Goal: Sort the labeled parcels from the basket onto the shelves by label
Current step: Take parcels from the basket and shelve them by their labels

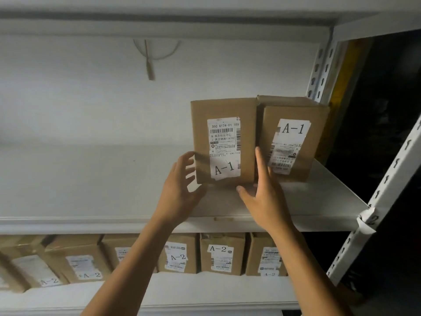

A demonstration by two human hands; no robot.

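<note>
Two cardboard parcels stand upright on the upper shelf (pixel 319 197) of a white metal rack, toward its right end. The left A-1 parcel (pixel 224 140) carries a shipping label with a barcode and, below it, a slip marked "A-1". The right A-1 parcel (pixel 293 140) stands just beside it, touching or nearly touching along their facing sides, turned slightly and set a little further back, with its "A-1" slip at the top of the label.

The person's left hand (pixel 180 190) is at the lower left edge of the left parcel, fingers (pixel 189 166) spread and loosely curved toward the box's side; whether they actually touch the cardboard cannot be told, as the hand is blurred. The right hand (pixel 264 190) reaches up at the lower right corner of the same parcel, its fingers straight and close together, pointing up along the seam between the two boxes, the thumb stretched left under the parcel's bottom edge.

On the lower shelf (pixel 205 290) a row of A-2 parcels (pixel 222 254) stands side by side, their labels facing out, partly hidden behind both forearms. A slotted white upright (pixel 385 190) of the rack runs diagonally at the right.
</note>
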